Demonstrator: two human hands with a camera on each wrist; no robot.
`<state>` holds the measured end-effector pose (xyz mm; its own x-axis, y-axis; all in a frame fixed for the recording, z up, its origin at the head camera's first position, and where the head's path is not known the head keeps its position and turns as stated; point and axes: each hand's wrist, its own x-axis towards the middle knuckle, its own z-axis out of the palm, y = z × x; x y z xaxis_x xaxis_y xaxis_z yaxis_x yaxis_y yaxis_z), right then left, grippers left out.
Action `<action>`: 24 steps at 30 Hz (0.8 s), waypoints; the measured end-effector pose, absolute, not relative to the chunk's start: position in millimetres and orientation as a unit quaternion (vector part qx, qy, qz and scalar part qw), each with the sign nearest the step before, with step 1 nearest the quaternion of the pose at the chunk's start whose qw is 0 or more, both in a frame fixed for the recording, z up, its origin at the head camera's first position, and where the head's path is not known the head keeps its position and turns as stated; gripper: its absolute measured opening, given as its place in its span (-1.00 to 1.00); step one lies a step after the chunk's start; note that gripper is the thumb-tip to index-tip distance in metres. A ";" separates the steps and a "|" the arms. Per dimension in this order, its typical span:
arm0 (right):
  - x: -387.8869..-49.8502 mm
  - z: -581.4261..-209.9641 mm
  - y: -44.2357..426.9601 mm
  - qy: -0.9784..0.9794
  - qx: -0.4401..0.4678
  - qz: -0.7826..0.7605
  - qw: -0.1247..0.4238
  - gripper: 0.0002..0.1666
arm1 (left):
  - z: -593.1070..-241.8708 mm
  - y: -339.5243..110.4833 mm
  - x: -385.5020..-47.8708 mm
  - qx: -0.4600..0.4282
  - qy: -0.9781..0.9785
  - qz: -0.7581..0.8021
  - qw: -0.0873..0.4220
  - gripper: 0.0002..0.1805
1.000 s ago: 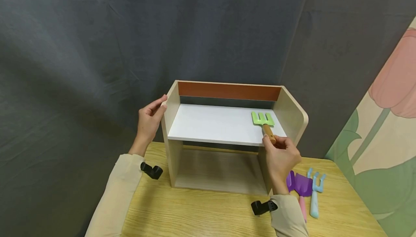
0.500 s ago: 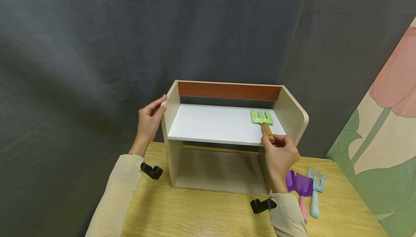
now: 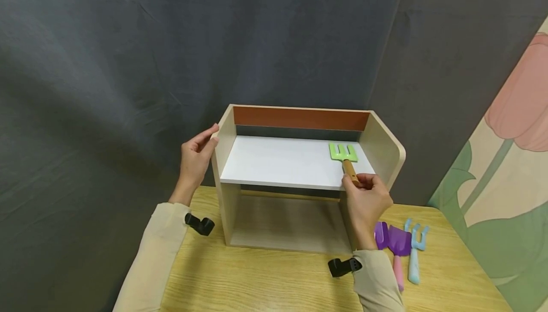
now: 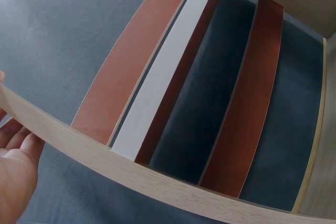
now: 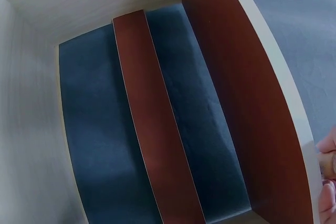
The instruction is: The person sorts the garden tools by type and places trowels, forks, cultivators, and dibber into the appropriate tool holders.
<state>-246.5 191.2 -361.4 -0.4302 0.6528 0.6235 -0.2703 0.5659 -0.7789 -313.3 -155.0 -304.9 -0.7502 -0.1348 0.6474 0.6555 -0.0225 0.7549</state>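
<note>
Left hand [image 3: 194,162]: thumb and fingers pinch the near edge of the rack [image 3: 223,152]. Right hand [image 3: 366,202]: pinches the green fork [image 3: 344,156] by its handle. Fork head is just ahead of that hand, above the shelf [image 3: 278,162]; contact cannot be determined. Purple shovel [image 3: 400,241] and blue fork [image 3: 414,264] lie right of it, on the table [image 3: 449,269].

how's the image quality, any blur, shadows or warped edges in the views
Head view: green fork fairly sharp, soft shadow on the table beside the left sleeve; left wrist view: wooden side panel looks bowed, probably lens distortion; right wrist view: dim and bluish, red-brown slat curving too.
</note>
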 end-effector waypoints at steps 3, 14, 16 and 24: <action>-247.7 -361.9 191.7 -0.720 -0.136 0.444 0.516 -0.72 | -305.2 -154.7 -313.5 -0.205 -0.636 -0.687 0.287 -0.66; -247.3 -359.8 193.3 -0.728 -0.148 0.440 0.504 -0.72 | -305.8 -153.4 -313.9 -0.201 -0.633 -0.692 0.284 -0.66; -247.0 -359.0 193.7 -0.729 -0.150 0.439 0.503 -0.73 | -305.9 -153.2 -314.2 -0.199 -0.635 -0.691 0.283 -0.66; -247.4 -359.1 193.9 -0.731 -0.150 0.440 0.499 -0.72 | -304.8 -154.3 -313.8 -0.191 -0.646 -0.684 0.280 -0.66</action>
